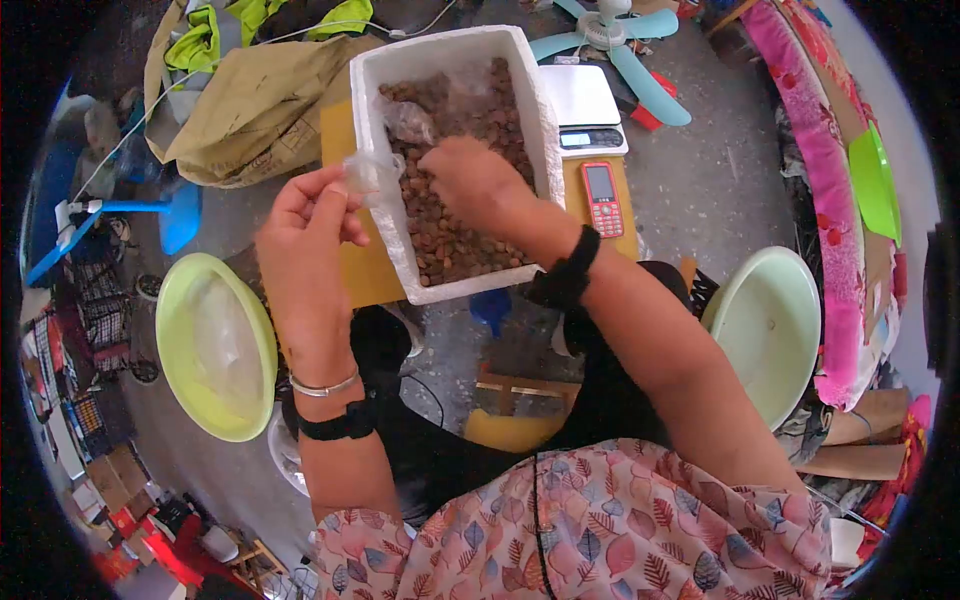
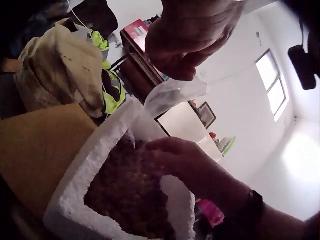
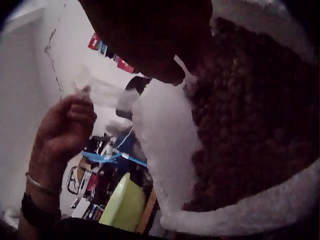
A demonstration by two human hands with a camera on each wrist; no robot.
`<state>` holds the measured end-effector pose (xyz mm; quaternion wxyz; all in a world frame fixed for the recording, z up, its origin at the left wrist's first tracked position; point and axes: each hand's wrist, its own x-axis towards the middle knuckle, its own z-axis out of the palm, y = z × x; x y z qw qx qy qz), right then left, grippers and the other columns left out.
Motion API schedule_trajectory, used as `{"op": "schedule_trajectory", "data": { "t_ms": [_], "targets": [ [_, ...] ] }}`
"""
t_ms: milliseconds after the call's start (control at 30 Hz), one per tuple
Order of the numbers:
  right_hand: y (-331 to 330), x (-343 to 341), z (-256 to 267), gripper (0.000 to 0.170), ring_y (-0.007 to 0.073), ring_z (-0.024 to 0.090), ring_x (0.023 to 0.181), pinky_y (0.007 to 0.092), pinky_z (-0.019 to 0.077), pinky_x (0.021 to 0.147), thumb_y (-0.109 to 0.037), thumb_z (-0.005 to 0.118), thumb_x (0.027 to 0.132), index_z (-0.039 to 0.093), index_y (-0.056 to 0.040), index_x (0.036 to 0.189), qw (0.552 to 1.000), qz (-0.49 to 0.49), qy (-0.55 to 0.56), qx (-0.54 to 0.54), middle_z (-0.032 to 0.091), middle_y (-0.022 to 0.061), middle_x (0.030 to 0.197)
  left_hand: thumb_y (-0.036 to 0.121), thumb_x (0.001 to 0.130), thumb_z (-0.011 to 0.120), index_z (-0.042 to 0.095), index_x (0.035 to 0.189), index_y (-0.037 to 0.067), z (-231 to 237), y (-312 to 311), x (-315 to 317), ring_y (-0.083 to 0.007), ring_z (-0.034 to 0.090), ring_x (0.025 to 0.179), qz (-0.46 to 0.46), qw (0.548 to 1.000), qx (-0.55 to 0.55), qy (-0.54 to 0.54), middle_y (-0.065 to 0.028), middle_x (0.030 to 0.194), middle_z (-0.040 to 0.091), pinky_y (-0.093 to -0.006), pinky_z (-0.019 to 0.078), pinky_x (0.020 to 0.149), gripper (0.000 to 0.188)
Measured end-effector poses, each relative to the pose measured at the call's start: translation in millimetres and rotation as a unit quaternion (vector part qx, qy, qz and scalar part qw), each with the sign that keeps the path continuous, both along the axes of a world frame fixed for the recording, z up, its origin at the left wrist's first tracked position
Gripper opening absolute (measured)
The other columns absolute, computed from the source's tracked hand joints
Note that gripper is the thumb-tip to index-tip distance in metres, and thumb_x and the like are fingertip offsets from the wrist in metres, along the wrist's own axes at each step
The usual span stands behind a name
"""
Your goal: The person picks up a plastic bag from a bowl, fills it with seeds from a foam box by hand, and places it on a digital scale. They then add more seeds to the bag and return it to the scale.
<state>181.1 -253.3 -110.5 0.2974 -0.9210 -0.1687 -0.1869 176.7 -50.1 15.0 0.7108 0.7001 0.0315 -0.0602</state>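
A white foam box (image 1: 405,255), its edges rough, holds a mass of small brown nut-like pieces (image 1: 450,245). My left hand (image 1: 315,235) is raised beside the box's left wall, thumb and fingertips pinching a thin clear plastic bag (image 1: 370,175). In the left wrist view that bag (image 2: 175,92) hangs below the fingers. My right hand (image 1: 480,185) reaches into the box, fingers bent down at the brown pieces; I cannot tell whether they hold any. Another piece of clear plastic (image 1: 410,122) lies on the pieces, just beyond the right fingertips.
The box stands on a yellow-brown board (image 1: 350,265). To its right are a white scale (image 1: 585,100) and a red keypad phone (image 1: 602,200). A yellow-green basin (image 1: 175,340) with clear plastic in it sits left, a pale green basin (image 1: 770,330) right. A blue fan (image 1: 605,35) stands behind.
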Motion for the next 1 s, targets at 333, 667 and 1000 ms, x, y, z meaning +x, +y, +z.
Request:
{"op": "schedule_trajectory", "data": {
  "t_ms": [333,667,1000],
  "targets": [
    [29,-12,2,0.011,0.0383,0.052,0.104,0.0519,0.0467,0.083,-0.010,0.056,0.084,0.060,-0.0043,0.093,0.995,-0.036,0.092,-0.010,0.054,0.0189,0.106,0.007,0.095,0.062,0.067,0.106,-0.002,-5,-7,-10,-0.0063,0.056,0.062,-0.047,0.999,0.025,0.008,-0.0040,0.082,0.067,-0.0212,0.0475,0.058,0.015],
    [2,-26,-7,0.013,0.0430,0.062,0.091,0.0483,0.0513,0.077,-0.006,0.055,0.086,0.064,-0.0028,0.093,0.994,0.050,0.092,0.040,0.064,0.0222,0.098,0.005,0.094,0.061,0.069,0.106,0.000,-19,-17,-15,-0.0056,0.056,0.061,-0.083,0.995,0.053,-0.004,-0.0034,0.082,0.069,-0.0219,0.0482,0.054,0.015],
    [-22,-45,90,0.012,0.0281,0.067,0.085,0.0351,0.0538,0.074,-0.004,0.072,0.085,0.066,-0.0027,0.096,0.938,-0.081,0.092,0.323,0.066,0.0137,0.094,0.007,0.095,0.061,0.070,0.110,0.001,-24,-36,-14,-0.0061,0.057,0.059,-0.097,0.987,0.128,-0.011,-0.0028,0.080,0.068,-0.0224,0.0490,0.053,0.018]
  ]
}}
